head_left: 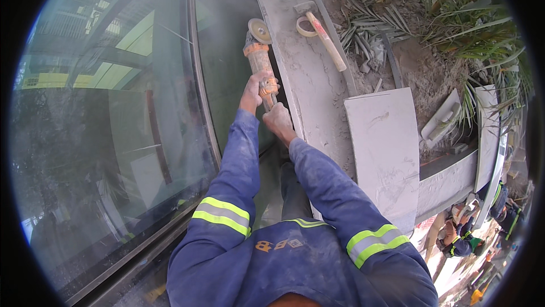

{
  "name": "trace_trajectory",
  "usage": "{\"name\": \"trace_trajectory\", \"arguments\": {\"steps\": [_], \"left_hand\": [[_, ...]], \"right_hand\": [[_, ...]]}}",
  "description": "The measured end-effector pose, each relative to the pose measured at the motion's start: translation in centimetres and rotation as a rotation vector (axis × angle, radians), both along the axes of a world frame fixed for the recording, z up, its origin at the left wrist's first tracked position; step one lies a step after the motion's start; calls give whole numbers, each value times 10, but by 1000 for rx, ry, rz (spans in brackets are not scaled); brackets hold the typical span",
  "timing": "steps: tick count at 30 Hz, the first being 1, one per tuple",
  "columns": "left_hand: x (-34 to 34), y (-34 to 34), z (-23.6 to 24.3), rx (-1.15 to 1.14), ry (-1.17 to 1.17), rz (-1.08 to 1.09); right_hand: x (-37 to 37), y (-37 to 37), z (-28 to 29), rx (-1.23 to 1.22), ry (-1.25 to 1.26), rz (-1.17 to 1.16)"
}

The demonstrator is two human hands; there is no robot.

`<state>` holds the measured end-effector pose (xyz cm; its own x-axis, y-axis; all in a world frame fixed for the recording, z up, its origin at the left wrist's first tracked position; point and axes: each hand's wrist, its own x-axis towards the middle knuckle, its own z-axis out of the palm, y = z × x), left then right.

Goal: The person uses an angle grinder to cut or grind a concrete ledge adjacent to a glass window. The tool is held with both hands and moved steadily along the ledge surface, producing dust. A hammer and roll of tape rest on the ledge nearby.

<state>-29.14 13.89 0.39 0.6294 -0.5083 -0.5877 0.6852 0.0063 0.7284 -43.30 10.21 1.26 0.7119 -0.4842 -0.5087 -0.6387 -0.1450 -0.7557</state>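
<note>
An angle grinder [260, 64], orange and coated in pale dust, is held out in front of me in both hands. My left hand [253, 91] wraps round the body at its lower orange band. Behind it, my right hand [278, 118] closes on the narrower rear end. At the far end, the round disc [260, 31] is beside the left edge of the dusty grey ledge [309, 85]; whether it touches cannot be made out. Dust hazes the air around the disc.
A glass wall [136, 108] rises on my left. On the ledge lie a hammer [326, 43] and a tape roll [307, 26]. A pale panel [383, 153] rests at its right side. Beyond are soil, palm fronds [454, 17] and other workers [462, 233] lower right.
</note>
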Motion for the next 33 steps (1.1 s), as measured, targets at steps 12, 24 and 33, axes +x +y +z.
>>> {"name": "trace_trajectory", "arguments": {"steps": [12,24,33], "left_hand": [[5,3,-8,-7,41,18],[-10,8,4,-6,31,14],[-8,5,0,-18,24,-7]], "right_hand": [[-2,0,9,17,48,9],[-10,3,19,18,120,42],[-12,3,15,-15,66,23]]}}
